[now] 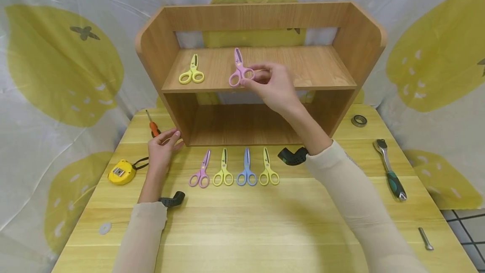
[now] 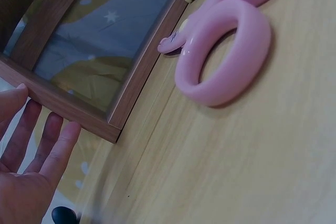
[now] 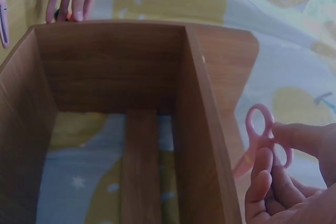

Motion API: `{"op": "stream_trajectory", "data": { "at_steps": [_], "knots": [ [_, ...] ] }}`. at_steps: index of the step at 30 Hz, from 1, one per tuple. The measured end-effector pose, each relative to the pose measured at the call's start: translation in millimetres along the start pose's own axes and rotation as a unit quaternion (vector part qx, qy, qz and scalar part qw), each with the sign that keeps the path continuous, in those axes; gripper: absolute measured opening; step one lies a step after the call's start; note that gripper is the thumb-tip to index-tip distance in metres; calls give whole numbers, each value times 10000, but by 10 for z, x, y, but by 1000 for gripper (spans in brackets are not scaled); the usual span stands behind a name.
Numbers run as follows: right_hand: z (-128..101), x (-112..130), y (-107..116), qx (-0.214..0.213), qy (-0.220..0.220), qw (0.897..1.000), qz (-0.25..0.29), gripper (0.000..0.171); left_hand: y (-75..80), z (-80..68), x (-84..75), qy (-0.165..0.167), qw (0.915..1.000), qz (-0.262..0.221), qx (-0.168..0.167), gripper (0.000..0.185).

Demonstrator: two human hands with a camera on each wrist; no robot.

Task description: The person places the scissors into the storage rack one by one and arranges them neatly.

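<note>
My right hand (image 1: 275, 85) pinches a pink pair of scissors (image 1: 238, 67) by a handle loop, blades up, at the upper shelf (image 1: 303, 66) of a wooden two-tier rack. In the right wrist view the thumb and fingers grip these scissors (image 3: 259, 139) beside the rack's shelf board. A yellow pair of scissors (image 1: 194, 70) lies on the upper shelf to the left. My left hand (image 1: 162, 148) has its fingertips at the rack's lower left side; the left wrist view shows fairly straight fingers (image 2: 64, 148) at the wooden edge (image 2: 63, 103).
Before the rack lie pink scissors (image 1: 200, 172), blue scissors (image 1: 247, 169) and two yellow scissors (image 1: 223, 169). At left are a tape measure (image 1: 122, 172), a screwdriver (image 1: 153, 125) and a washer (image 1: 105, 228). A ring bearing (image 1: 358, 120), ratchet wrench (image 1: 390, 172) and bolt (image 1: 426, 238) lie right.
</note>
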State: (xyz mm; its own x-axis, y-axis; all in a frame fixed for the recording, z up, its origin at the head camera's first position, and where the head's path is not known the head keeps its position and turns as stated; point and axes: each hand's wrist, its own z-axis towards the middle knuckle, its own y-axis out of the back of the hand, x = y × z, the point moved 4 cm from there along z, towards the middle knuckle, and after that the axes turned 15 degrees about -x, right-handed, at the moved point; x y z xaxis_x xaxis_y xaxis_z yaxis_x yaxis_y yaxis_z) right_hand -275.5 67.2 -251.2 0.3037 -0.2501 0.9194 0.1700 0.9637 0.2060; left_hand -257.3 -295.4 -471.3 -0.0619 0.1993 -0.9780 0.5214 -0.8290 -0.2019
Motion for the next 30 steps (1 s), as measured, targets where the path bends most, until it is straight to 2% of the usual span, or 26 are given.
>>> {"op": "stream_trajectory", "data": {
  "at_steps": [7,18,24,30],
  "knots": [
    [151,-9,-215,80,-130,9998,-86,44,2,-8,-10,-108,9999,-6,-22,34],
    [266,57,-503,171,-249,9987,-405,41,-22,-53,-79,53,10000,38,0,32],
    [310,60,-581,283,-201,9971,-685,39,-46,-130,-155,105,9999,98,5,32],
    [352,48,-623,343,70,9934,-1097,40,-50,-126,-150,57,9999,136,-19,32]
  ]
}}
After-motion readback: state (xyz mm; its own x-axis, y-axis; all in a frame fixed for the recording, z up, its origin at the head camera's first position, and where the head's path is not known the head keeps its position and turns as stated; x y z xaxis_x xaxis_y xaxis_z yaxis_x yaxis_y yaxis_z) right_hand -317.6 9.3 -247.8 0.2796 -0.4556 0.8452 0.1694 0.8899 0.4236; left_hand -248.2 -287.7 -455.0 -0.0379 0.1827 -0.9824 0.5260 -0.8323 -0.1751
